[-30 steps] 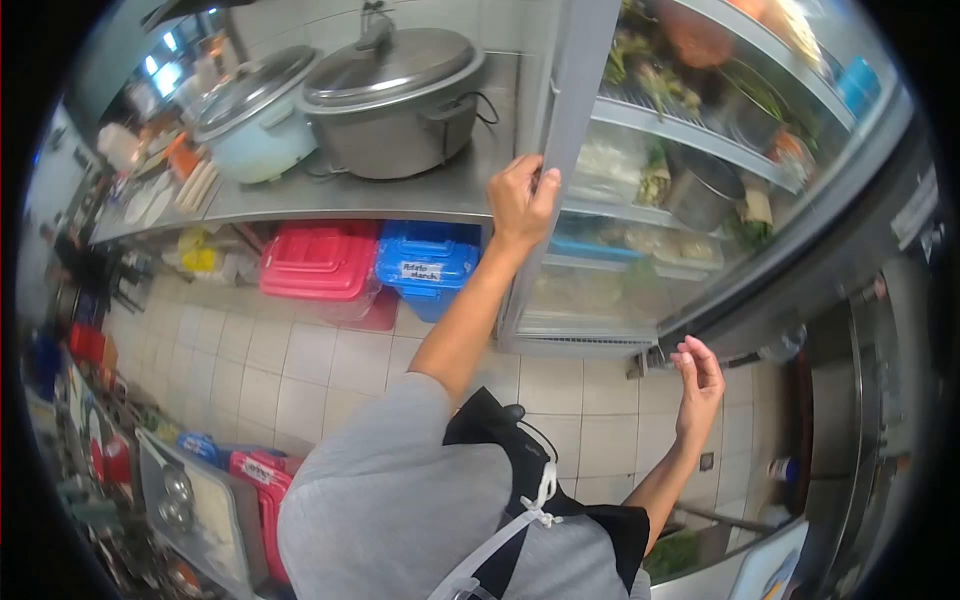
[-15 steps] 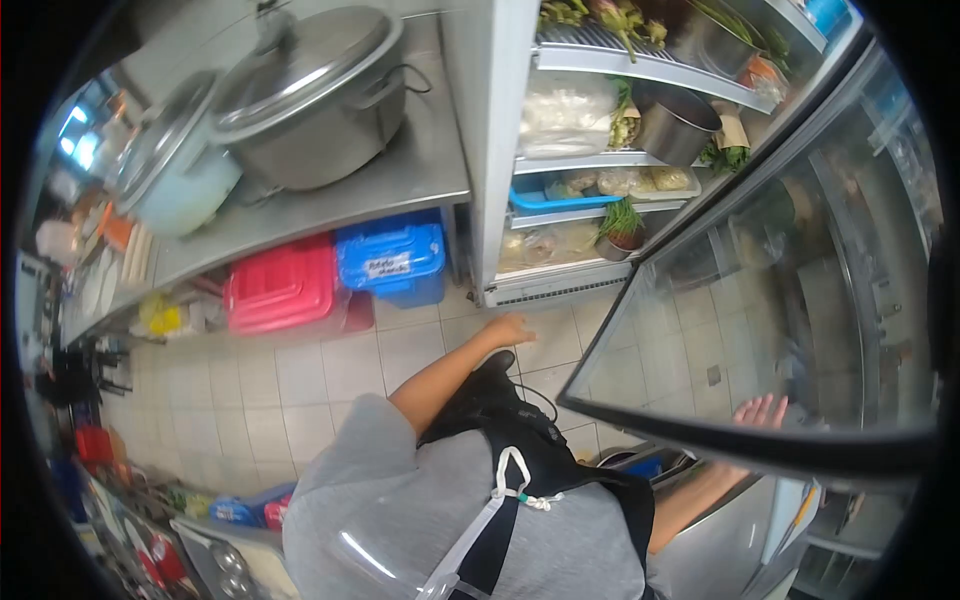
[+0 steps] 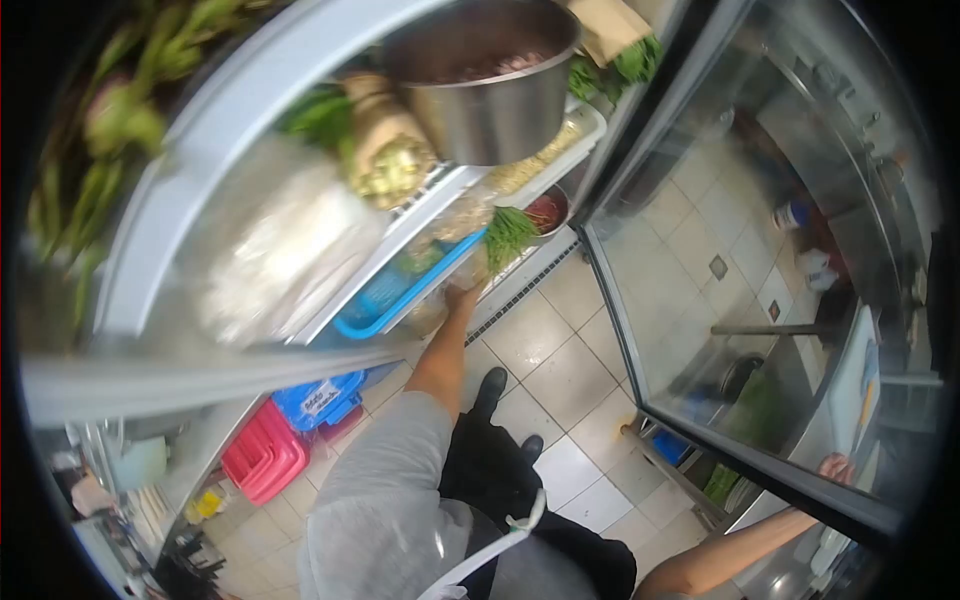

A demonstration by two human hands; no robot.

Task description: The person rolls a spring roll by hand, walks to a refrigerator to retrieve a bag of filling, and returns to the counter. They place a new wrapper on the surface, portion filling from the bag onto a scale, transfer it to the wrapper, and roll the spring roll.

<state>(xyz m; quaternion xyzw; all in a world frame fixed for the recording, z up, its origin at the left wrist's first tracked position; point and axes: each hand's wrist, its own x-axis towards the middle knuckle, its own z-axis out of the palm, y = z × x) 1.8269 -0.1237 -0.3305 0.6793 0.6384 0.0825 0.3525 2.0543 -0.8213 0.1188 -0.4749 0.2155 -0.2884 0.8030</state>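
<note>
My left hand (image 3: 466, 294) reaches in at the lowest shelf of the refrigerator, beside a plastic bag and below a bunch of green stalks (image 3: 510, 236); its fingers are mostly hidden. A metal pot with red contents (image 3: 546, 212) sits just right of the stalks. Over on the right, my right hand (image 3: 836, 468) is at the edge of the open glass refrigerator door (image 3: 690, 290), fingers curled around the frame. Above my left hand a blue tray (image 3: 375, 320) holds bagged food.
Higher shelves carry a large steel pot (image 3: 505, 115), paper-wrapped vegetables (image 3: 390, 160) and a big white plastic bag (image 3: 290, 245). Blue (image 3: 318, 398) and pink lidded bins (image 3: 263, 455) stand on the tiled floor (image 3: 560, 350) at left. A steel counter (image 3: 790, 530) runs behind the door.
I have moved closer to the refrigerator and the view has turned. My left hand went from outside the refrigerator to its bottom shelf. My right hand stays at the open door.
</note>
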